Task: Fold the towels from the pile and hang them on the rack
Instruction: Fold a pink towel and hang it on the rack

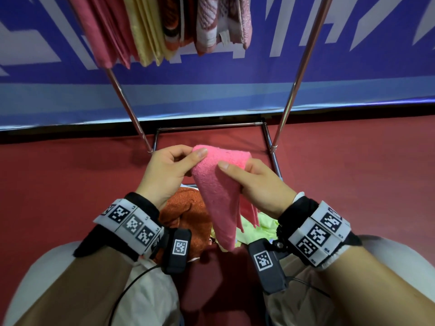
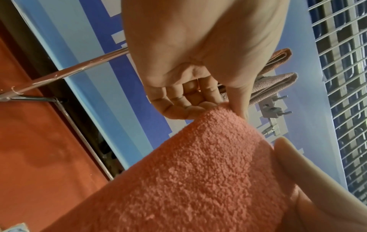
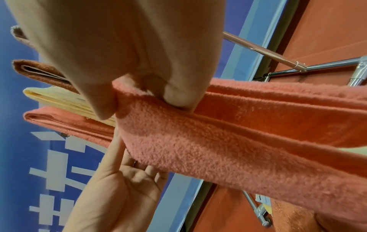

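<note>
Done: folded towels (image 1: 150, 29) already hang on your rack (image 1: 299, 74), bunched toward its left.
Left to do: the pile (image 1: 186, 212) underneath holds more towels, and this fold looks unfinished.
Left hand (image 1: 164, 171): pinches the upper left corner, thumb on top.
Pink towel (image 1: 219, 196): stretched between both hands, tail dangling over the pile.
Right hand (image 1: 259, 184): pinches the upper right edge, thumb on top.

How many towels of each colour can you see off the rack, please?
1 pink towel, pinched between the left hand and the right hand
1 rust-orange towel, lying below the hands
1 light green towel, lying beside it
Total: 3 in view; the hands and the pink towel may hide more.
</note>
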The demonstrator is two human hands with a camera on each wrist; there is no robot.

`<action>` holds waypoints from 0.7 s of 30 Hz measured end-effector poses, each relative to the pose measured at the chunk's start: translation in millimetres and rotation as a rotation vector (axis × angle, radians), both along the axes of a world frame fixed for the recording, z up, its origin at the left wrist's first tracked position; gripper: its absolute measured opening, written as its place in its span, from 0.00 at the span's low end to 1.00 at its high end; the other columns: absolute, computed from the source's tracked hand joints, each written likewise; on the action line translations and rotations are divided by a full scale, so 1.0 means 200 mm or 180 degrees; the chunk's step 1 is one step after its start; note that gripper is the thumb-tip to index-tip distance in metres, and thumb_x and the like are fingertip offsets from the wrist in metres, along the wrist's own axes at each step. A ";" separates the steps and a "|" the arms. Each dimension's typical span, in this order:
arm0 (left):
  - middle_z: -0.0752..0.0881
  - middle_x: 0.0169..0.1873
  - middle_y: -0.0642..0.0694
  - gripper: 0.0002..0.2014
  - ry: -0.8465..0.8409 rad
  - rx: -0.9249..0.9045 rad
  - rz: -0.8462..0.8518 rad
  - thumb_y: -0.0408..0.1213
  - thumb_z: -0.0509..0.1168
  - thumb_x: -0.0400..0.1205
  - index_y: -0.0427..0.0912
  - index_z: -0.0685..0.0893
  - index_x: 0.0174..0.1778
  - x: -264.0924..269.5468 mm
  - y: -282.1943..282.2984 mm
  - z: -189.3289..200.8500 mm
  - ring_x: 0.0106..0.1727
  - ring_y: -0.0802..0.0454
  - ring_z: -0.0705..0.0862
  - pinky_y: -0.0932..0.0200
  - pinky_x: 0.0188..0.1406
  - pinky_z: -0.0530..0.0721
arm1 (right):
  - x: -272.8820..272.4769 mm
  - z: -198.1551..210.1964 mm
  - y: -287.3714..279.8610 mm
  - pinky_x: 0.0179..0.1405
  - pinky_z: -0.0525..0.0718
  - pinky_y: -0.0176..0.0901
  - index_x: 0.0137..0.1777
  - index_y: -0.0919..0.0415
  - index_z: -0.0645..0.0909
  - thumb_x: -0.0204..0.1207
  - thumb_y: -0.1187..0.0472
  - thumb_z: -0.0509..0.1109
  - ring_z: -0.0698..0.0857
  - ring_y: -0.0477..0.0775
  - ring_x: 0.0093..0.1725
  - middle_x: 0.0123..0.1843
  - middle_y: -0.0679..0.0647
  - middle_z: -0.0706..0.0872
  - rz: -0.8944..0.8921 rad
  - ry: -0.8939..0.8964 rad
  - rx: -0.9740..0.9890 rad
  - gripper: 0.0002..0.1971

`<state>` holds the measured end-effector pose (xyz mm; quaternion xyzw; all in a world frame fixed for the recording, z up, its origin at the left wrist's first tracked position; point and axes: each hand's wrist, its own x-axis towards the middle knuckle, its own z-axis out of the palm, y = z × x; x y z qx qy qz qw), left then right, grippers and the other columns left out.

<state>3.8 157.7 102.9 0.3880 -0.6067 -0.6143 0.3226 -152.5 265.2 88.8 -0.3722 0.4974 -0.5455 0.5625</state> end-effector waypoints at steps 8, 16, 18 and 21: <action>0.88 0.39 0.35 0.13 0.0014 -0.0142 -0.0054 0.51 0.77 0.70 0.44 0.92 0.38 0.00 0.00 -0.01 0.41 0.44 0.83 0.45 0.48 0.83 | 0.01 0.03 -0.01 0.60 0.78 0.88 0.59 0.64 0.90 0.79 0.41 0.73 0.84 0.88 0.57 0.59 0.81 0.86 -0.0331 0.0174 0.0134 0.25; 0.86 0.36 0.38 0.15 -0.0023 -0.0226 -0.0080 0.51 0.77 0.68 0.41 0.89 0.35 0.02 -0.02 -0.03 0.40 0.45 0.83 0.45 0.50 0.83 | -0.01 0.09 -0.02 0.66 0.84 0.42 0.75 0.68 0.79 0.84 0.39 0.56 0.86 0.59 0.67 0.70 0.68 0.86 -0.0111 -0.0642 0.0146 0.34; 0.88 0.40 0.41 0.14 0.0056 -0.0195 -0.0040 0.47 0.78 0.68 0.42 0.89 0.42 0.02 -0.02 -0.04 0.44 0.47 0.84 0.45 0.54 0.84 | -0.01 0.10 -0.01 0.63 0.85 0.41 0.74 0.68 0.80 0.80 0.39 0.53 0.86 0.57 0.65 0.70 0.67 0.86 -0.0135 -0.0729 0.0134 0.36; 0.86 0.63 0.47 0.31 0.0156 -0.0103 -0.0357 0.51 0.84 0.66 0.49 0.84 0.63 0.02 -0.04 -0.07 0.65 0.50 0.84 0.48 0.71 0.79 | -0.02 0.12 0.00 0.63 0.86 0.45 0.73 0.69 0.80 0.78 0.35 0.55 0.86 0.60 0.63 0.69 0.70 0.85 -0.0196 -0.0832 0.0119 0.40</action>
